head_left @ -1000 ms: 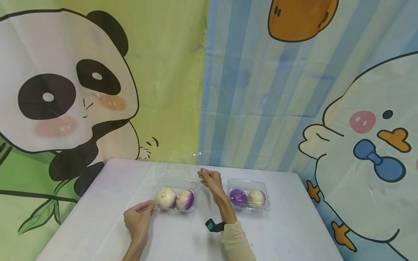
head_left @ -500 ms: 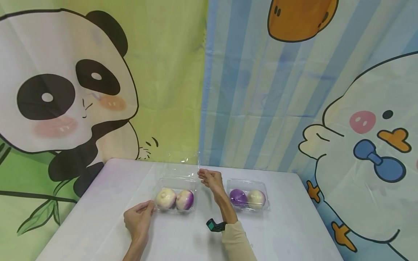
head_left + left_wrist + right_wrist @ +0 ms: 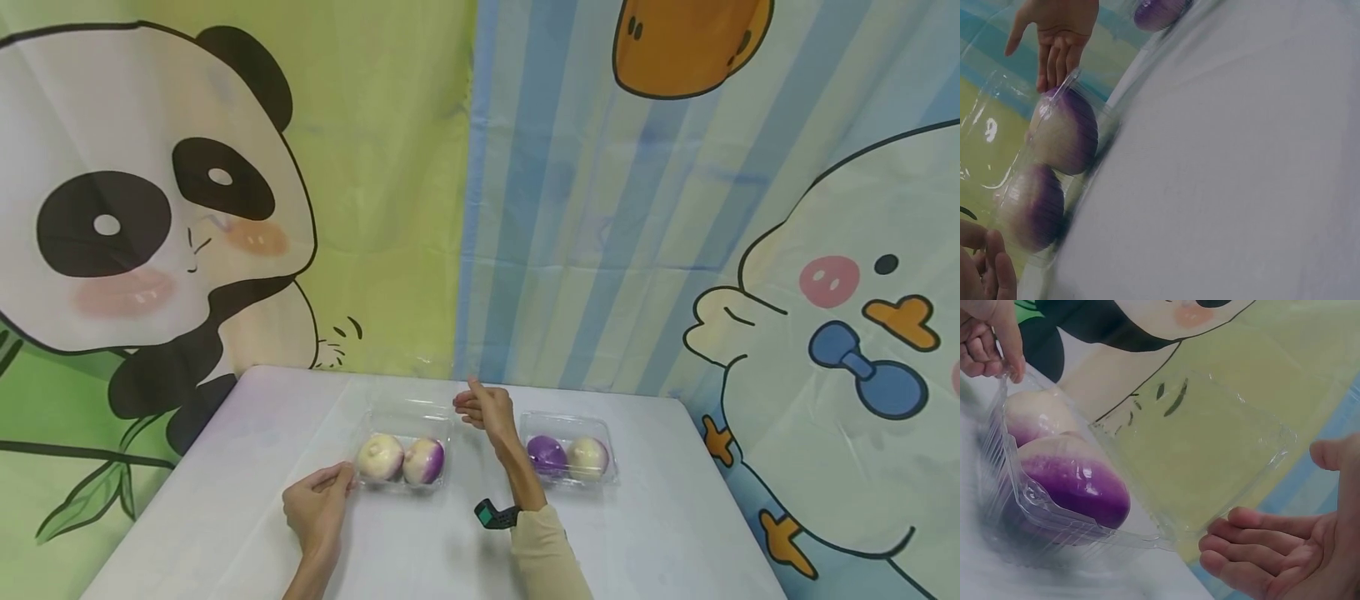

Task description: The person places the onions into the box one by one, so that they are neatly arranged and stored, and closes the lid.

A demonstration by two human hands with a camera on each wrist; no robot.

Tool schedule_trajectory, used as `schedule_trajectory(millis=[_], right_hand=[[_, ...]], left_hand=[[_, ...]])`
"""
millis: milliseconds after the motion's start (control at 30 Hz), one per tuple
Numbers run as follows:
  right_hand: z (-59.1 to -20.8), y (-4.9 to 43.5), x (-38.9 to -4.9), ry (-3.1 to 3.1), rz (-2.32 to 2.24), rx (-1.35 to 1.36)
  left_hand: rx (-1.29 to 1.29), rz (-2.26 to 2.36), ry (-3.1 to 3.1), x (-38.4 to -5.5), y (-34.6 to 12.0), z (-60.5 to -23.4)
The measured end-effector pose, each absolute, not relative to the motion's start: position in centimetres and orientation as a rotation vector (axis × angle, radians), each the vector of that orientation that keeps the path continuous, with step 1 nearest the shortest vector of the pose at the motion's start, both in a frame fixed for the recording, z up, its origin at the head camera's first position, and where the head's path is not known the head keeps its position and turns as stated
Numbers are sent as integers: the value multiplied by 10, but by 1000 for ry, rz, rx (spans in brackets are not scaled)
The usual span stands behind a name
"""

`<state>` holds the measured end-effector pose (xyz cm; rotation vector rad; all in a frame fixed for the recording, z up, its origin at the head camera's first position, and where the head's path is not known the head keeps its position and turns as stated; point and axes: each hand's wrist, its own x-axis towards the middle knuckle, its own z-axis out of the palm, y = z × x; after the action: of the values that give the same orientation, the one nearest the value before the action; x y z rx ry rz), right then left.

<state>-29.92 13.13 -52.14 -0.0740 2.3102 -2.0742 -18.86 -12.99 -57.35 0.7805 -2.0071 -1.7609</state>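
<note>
Two white-and-purple turnips (image 3: 379,457) (image 3: 1082,487) sit in a clear plastic clamshell box (image 3: 1060,519) on the table. Its see-through lid (image 3: 1204,450) is raised at the far side. With thumb and fingers my left hand (image 3: 317,507) pinches the box's left rim; the same hand shows at the corner of the left wrist view. My right hand (image 3: 487,415) is at the right of the lid, thumb raised and fingers extended. In the right wrist view its fingertips (image 3: 1213,544) are at the lid's edge; whether they touch it is hard to tell.
A second clear box (image 3: 611,471) stands to the right, holding a purple turnip (image 3: 547,455) and a paler one (image 3: 588,459). The white table (image 3: 660,533) ends at a patterned curtain (image 3: 562,208) with cartoon animals.
My right thumb has lifted away from the fingers, which now extend straighter beside the lid. Reflections on the lid have shifted. My left hand stays at the box's rim.
</note>
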Motion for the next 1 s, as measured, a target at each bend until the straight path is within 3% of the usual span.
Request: schedule_trajectory(millis=[1000], right_hand=[[-511,130,-290,2465,-1922,-209]], left_hand=[[784,-1727,-2024,-190,-130,-574]])
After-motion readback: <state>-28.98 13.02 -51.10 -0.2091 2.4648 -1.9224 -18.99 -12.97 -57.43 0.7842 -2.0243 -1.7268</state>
